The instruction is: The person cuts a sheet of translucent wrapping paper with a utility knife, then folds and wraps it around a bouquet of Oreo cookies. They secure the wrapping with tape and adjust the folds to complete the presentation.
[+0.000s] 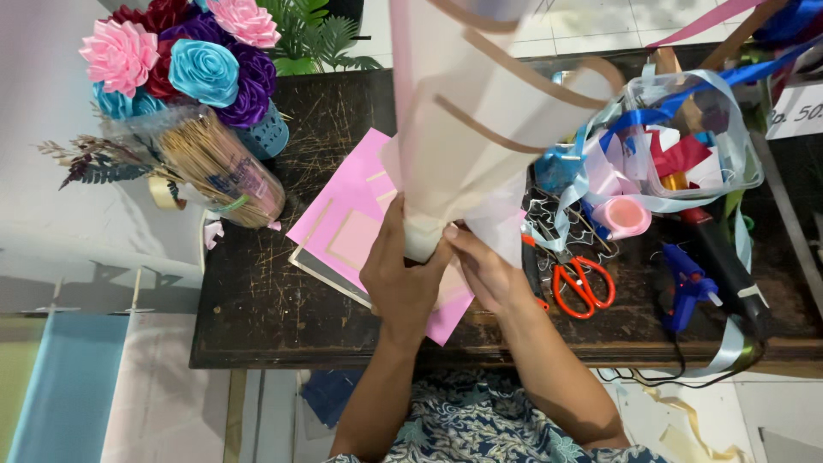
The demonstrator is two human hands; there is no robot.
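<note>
Both my hands grip the narrow lower end of a cream paper cone wrap (480, 111) with brown edge lines, which flares upward toward the camera. My left hand (401, 273) closes around the stem end from the left. My right hand (484, 270) pinches the same end from the right, thumb on the paper. Under them lie pink wrapping sheets (351, 225) on the dark scratched wooden table (257, 317).
A bouquet of pink, blue and purple ribbon roses (189, 60) and a clear pack of thin sticks (219, 167) sit at the left. At the right are orange-handled scissors (583, 287), a blue glue gun (686, 287), a pink tape roll (623, 216) and a clear tub of ribbons (686, 137).
</note>
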